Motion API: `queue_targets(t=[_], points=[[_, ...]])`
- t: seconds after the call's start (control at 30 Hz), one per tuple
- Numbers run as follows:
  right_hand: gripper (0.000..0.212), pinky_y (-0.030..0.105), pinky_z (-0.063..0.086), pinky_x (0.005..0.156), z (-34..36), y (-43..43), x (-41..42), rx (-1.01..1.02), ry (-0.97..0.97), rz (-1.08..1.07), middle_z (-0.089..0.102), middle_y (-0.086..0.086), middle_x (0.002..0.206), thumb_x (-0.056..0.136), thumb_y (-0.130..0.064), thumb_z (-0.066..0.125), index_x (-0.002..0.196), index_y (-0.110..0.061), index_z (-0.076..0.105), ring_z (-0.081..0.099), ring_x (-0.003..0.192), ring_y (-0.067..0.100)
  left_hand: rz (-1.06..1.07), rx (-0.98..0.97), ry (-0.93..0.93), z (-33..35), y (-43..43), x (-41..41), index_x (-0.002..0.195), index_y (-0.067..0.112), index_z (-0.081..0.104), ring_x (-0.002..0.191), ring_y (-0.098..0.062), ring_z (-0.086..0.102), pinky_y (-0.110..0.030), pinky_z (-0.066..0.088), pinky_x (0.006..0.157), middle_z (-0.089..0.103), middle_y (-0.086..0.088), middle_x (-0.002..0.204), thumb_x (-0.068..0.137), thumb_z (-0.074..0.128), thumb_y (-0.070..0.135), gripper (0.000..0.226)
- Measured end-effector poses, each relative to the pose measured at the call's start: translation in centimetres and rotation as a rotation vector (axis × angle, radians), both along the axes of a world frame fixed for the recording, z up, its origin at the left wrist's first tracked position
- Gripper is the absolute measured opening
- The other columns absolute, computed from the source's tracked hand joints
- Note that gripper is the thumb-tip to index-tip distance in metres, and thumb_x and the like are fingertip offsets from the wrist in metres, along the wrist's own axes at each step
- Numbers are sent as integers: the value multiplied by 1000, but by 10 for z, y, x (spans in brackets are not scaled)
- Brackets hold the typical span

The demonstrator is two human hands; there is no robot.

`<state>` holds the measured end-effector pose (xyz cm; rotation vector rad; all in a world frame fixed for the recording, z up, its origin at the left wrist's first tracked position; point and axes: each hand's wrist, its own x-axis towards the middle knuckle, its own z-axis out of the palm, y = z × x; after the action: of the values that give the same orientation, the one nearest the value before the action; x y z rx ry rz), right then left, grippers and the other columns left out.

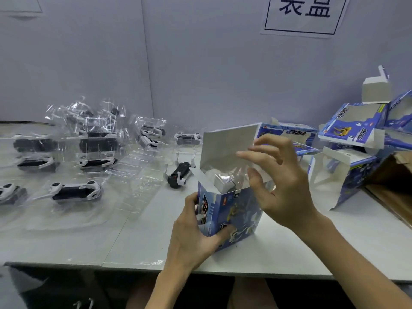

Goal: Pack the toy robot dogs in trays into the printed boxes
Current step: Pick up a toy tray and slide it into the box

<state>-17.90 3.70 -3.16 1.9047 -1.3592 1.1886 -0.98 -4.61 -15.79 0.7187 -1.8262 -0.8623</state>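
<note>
A blue printed box [236, 210] stands upright near the table's front edge with its grey top flap [227, 146] raised. A clear tray with a toy robot dog [225, 180] pokes out of the box's open top. My left hand [194, 233] grips the box's lower left side, thumb on the front face. Over the box's top right corner my right hand [281, 179] hovers with fingers spread and relaxed; its thumb lies at the tray's edge. A loose black and white toy dog [179, 175] lies on the table just left of the box.
Several toy dogs in clear trays [75, 192] cover the left half of the white table [138, 246]. Empty printed boxes [352, 132] are piled at the right, beside a brown carton [392, 175]. A grey wall with a paper sign [305, 14] stands behind.
</note>
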Motion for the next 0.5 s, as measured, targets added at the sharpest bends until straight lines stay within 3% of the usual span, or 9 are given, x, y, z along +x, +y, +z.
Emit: queue_targets(t=[0.1,0.17,0.23,0.33,0.5], points=[[30,37,55,76,22,-4,0,285,43,48,68,-3,104,87,-15,51,102,-16,77,66,89,17,-39,37,7,0,-3,1,124,40,39,98,1,67,-16,56,76,69,21,108,62,78,72,80],[33,26,52,79,43,-8,-3,484,-24,98,70,-11,100,83,-13,50,99,-20,78,64,89,7,-61,54,15,2,-4,2,124,42,39,97,0,68,-17,56,75,68,22,110,63,80,68,78],[29,15,45,70,64,-11,-5,541,-93,170,69,-14,87,86,-9,52,90,-22,78,62,82,6,-88,54,13,3,-4,2,123,43,40,98,-1,68,-15,55,73,66,23,113,65,83,61,75],[27,21,40,57,94,-23,-5,602,-118,227,60,-9,61,84,-16,49,75,-27,71,53,59,10,-123,59,-6,6,-3,1,125,44,38,101,-1,67,-10,52,74,65,25,115,69,83,58,73],[32,19,42,54,86,-58,7,1056,-1,78,57,-9,57,95,-17,48,66,-17,62,49,50,6,-168,125,-9,6,-7,2,127,46,38,105,2,64,-8,50,77,63,27,118,68,81,61,75]])
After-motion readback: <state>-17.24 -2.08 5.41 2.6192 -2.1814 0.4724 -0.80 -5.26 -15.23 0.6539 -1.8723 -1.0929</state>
